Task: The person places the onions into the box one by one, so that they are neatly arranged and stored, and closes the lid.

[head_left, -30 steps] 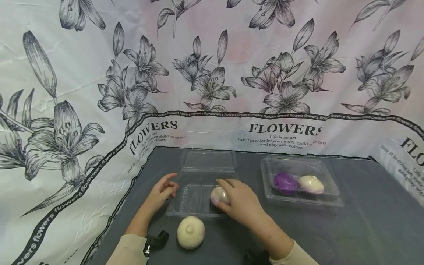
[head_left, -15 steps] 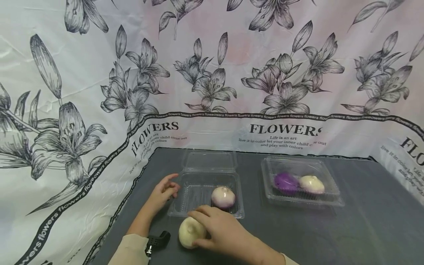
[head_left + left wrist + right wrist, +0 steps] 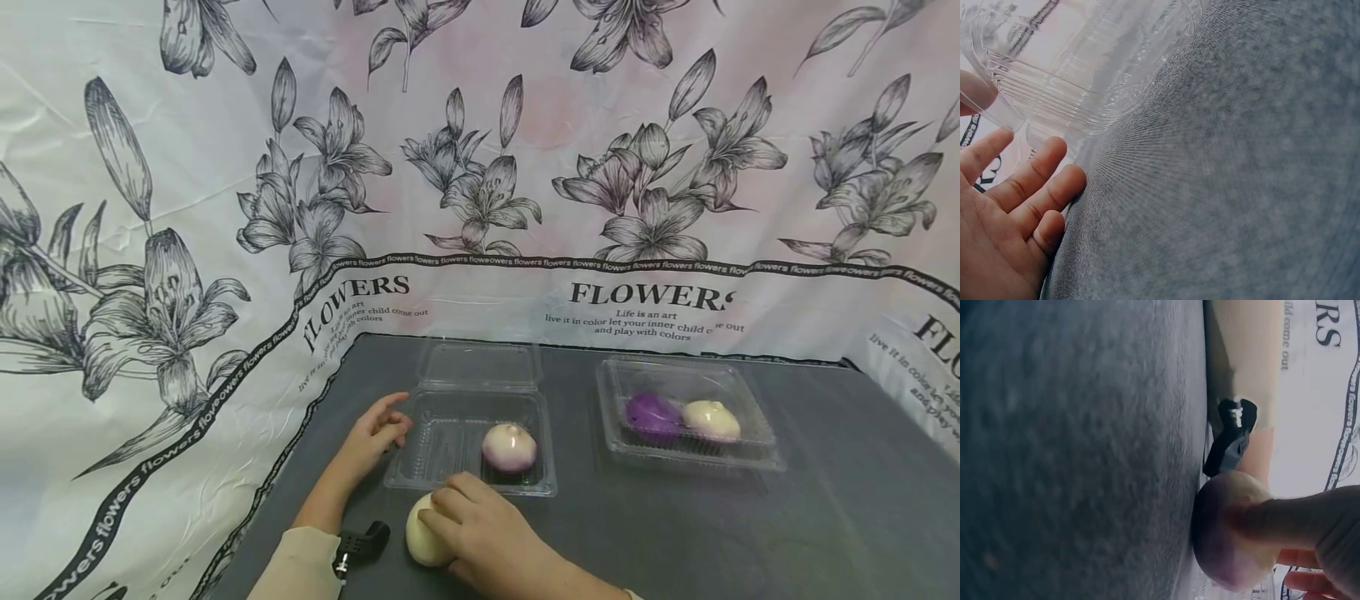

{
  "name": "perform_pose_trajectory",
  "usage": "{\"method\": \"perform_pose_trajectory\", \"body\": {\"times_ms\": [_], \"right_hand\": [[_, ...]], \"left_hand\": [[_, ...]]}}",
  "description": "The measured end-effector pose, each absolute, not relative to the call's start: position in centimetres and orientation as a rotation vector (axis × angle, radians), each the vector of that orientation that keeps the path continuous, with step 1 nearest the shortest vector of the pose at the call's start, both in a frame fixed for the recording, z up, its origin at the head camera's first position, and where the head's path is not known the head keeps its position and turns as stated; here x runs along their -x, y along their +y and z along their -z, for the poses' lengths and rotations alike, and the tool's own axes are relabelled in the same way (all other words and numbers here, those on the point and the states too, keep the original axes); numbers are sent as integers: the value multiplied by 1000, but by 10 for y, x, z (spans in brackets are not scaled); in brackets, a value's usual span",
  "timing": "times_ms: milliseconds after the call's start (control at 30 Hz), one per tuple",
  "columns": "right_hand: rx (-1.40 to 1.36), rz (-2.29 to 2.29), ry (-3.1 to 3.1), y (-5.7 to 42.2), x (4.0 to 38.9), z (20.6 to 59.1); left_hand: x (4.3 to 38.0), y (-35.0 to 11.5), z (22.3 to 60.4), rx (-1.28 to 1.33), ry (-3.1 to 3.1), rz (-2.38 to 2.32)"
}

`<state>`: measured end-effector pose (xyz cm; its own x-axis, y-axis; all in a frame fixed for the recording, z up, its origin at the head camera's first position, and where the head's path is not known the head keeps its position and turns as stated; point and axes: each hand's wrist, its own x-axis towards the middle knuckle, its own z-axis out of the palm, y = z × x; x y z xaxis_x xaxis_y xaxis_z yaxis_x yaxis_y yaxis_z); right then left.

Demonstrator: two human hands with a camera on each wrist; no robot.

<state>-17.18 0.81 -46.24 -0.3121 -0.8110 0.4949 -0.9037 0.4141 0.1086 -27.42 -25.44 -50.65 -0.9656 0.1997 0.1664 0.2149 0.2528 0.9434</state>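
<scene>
My right hand (image 3: 487, 521) grips a pale round turnip (image 3: 423, 535) on the table in front of the open clear plastic box. In the right wrist view the thumb lies across the turnip (image 3: 1229, 544), whose side toward the table is purple. My left hand (image 3: 372, 437) is at the left side of the box (image 3: 395, 482), its fingers loosely extended. In the left wrist view the left hand's fingertips (image 3: 1054, 150) are right at the plastic rim (image 3: 1007, 115). A second white and purple turnip (image 3: 509, 448) sits in the right half of the box, whose lid (image 3: 480, 367) is folded back.
To the right stands another clear plastic box (image 3: 765, 454), lid down, with a purple round thing (image 3: 652, 417) and a pale one (image 3: 711, 421) inside. A dark grey cloth (image 3: 675, 533) covers the table. Behind it hangs a flower-printed curtain (image 3: 465, 300).
My right hand has let go of the turnip in the box, moved toward me and left, and taken hold of the pale turnip on the table. My left hand has stayed by the box.
</scene>
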Motion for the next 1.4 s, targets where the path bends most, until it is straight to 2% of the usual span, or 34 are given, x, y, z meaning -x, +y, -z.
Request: {"method": "perform_pose_trajectory", "body": {"times_ms": [533, 1000, 1400], "right_hand": [[-1476, -174, -2146, 11, 174, 455], [-1521, -420, -2314, 32, 166, 411], [-1409, -502, -2629, 35, 183, 367]], "left_hand": [[277, -252, 504, 388, -2476, 1837], [274, -253, 506, 402, -2483, 1850], [275, -254, 509, 363, -2454, 1863]]}}
